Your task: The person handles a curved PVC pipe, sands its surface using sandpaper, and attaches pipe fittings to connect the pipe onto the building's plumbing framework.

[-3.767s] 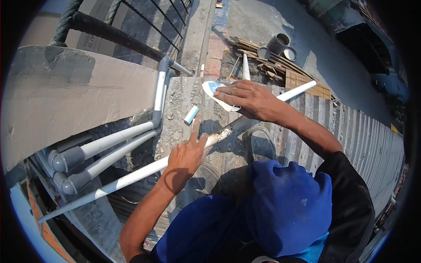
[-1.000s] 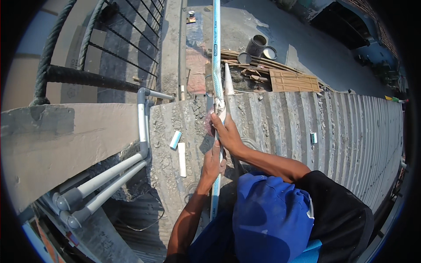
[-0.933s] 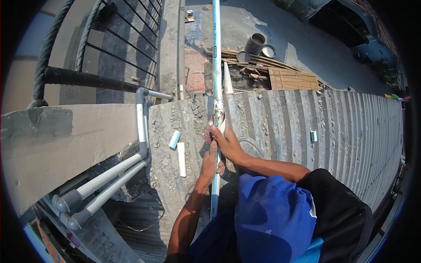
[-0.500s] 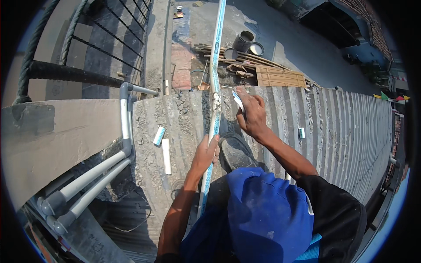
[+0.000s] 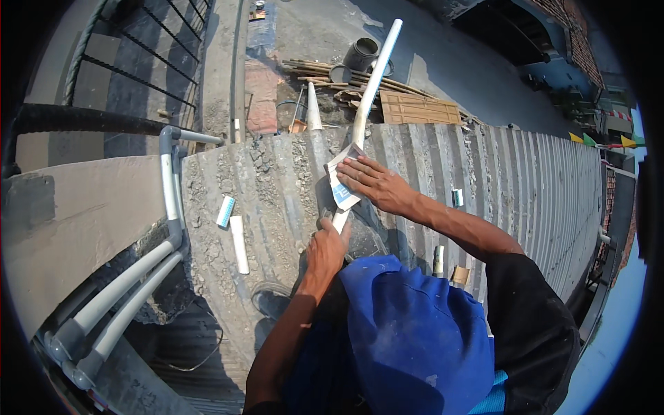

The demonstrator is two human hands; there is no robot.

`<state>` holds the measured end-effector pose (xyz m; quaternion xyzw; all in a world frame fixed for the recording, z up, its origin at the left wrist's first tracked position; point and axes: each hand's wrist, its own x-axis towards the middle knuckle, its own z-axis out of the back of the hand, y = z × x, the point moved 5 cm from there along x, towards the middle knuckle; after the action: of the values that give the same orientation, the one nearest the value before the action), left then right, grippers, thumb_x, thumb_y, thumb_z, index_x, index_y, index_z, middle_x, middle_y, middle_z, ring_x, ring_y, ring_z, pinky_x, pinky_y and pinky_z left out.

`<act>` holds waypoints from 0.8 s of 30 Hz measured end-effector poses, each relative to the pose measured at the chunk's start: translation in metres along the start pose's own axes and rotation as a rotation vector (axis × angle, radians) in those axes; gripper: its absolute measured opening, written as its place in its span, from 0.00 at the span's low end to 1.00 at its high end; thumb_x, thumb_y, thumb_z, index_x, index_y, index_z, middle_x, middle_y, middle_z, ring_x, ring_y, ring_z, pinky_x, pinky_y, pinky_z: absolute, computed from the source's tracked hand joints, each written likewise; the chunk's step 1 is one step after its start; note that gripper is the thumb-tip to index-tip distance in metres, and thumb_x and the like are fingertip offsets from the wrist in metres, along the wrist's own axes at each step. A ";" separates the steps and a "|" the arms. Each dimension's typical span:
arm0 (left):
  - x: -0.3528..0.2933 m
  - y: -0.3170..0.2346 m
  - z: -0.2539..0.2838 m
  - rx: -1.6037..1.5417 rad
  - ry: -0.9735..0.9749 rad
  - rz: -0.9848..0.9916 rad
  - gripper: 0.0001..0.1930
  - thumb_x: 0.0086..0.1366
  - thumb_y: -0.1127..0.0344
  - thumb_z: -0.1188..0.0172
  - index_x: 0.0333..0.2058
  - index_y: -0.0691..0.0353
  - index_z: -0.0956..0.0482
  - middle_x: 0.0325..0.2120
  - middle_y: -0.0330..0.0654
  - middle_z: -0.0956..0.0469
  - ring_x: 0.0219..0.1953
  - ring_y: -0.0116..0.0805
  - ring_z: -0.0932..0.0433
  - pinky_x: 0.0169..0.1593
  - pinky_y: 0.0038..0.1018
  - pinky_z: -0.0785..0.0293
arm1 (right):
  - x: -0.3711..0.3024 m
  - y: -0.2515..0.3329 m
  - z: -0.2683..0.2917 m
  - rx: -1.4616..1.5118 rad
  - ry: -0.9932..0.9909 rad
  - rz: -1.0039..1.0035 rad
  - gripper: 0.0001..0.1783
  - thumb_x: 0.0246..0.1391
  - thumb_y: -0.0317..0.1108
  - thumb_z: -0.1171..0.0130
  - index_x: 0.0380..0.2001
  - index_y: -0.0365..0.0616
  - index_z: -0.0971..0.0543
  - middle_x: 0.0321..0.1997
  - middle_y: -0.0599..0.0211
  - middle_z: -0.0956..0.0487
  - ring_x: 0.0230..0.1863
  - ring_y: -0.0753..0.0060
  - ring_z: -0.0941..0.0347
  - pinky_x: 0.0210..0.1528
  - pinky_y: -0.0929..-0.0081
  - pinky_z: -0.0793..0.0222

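Note:
A long white pipe [image 5: 379, 75], with a bend partway along it, slants away from me above the corrugated roof. My left hand [image 5: 326, 250] is wrapped round its near part. Over the pipe, just beyond that grip, lies a pale sheet of paper or thin card [image 5: 341, 196] with blue print. My right hand [image 5: 373, 185] rests flat on this sheet, fingers stretched out and pressing it against the pipe. The sheet hides the stretch of pipe beneath it. Left of my hands, a short blue-and-white pipe piece [image 5: 225, 211] lies beside a longer white pipe piece [image 5: 239, 245].
Rubble is strewn over the corrugated roof [image 5: 539, 187]. Fixed grey pipes [image 5: 131, 283] run beside the wall [image 5: 83, 214] at left, below a black railing [image 5: 76, 117]. Another short pipe piece [image 5: 458, 197] lies at right. Beyond the roof edge stand a bucket [image 5: 361, 54] and a wooden panel [image 5: 418, 108].
My right hand has come down from beside the pipe onto it, with the sheet now spread under the palm. The pipe's far end has swung right, and its blue-patterned side shows less.

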<state>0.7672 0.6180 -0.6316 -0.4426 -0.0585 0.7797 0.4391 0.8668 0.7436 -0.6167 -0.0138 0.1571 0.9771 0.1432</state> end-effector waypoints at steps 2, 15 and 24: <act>0.000 -0.002 -0.005 0.042 0.009 0.038 0.26 0.63 0.46 0.53 0.37 0.70 0.36 0.23 0.63 0.24 0.30 0.61 0.23 0.36 0.48 0.27 | 0.005 -0.009 0.006 -0.184 0.000 -0.159 0.28 0.54 0.31 0.57 0.60 0.46 0.41 0.66 0.61 0.43 0.68 0.65 0.51 0.70 0.61 0.60; 0.009 -0.001 -0.005 0.012 0.037 0.016 0.24 0.63 0.48 0.53 0.40 0.70 0.37 0.25 0.63 0.24 0.31 0.61 0.23 0.35 0.48 0.27 | -0.011 0.002 -0.008 0.074 0.019 -0.150 0.29 0.53 0.28 0.60 0.61 0.47 0.42 0.68 0.61 0.47 0.69 0.61 0.55 0.70 0.60 0.62; 0.004 0.002 -0.001 -0.192 -0.024 -0.030 0.22 0.64 0.51 0.51 0.35 0.71 0.33 0.23 0.68 0.26 0.31 0.66 0.25 0.32 0.50 0.29 | -0.003 -0.033 0.011 0.022 -0.066 -0.304 0.31 0.52 0.26 0.59 0.62 0.45 0.43 0.68 0.59 0.47 0.68 0.58 0.53 0.70 0.60 0.59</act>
<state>0.7658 0.6199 -0.6356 -0.4723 -0.1447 0.7691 0.4055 0.8795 0.7764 -0.6160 -0.0039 0.1591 0.9423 0.2946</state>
